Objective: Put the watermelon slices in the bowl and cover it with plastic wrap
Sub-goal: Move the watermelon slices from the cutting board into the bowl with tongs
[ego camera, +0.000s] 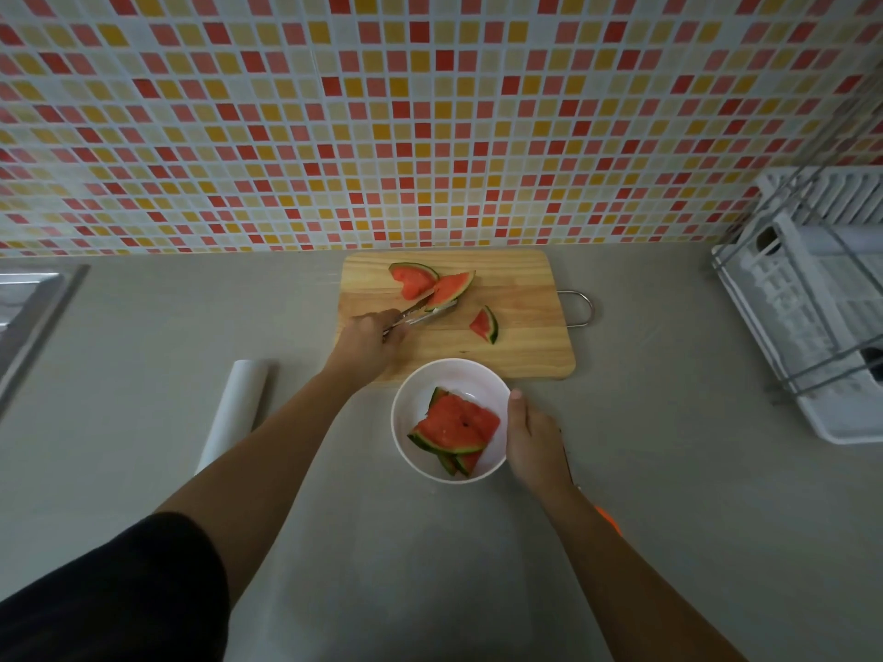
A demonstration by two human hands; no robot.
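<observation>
One broad grey countertop [669, 470] under everything. Toward the tiled wall, pale rectangular wooden cutting board [525, 346] with a wire loop handle; just nearer, round white bowl [458, 377], already holding about three red, green-rinded watermelon slices [454, 427]. Well apart on the left, white roll of plastic wrap [239, 403] — untouched. At the bowl's near-right rim, right hand [530, 437] curled round it, steadying. Over the board's edge, left hand [370, 341] clenched on slim metal tongs [420, 315], tips seemingly pinching one wedge [451, 289]; touching it another wedge [412, 279], and a small third wedge [485, 324] lying apart. Looks mid-loading: next, lift gently and swing to the bowl — wet flesh likely slippery, so keep an even squeeze. Wrapping only after clearing the board
</observation>
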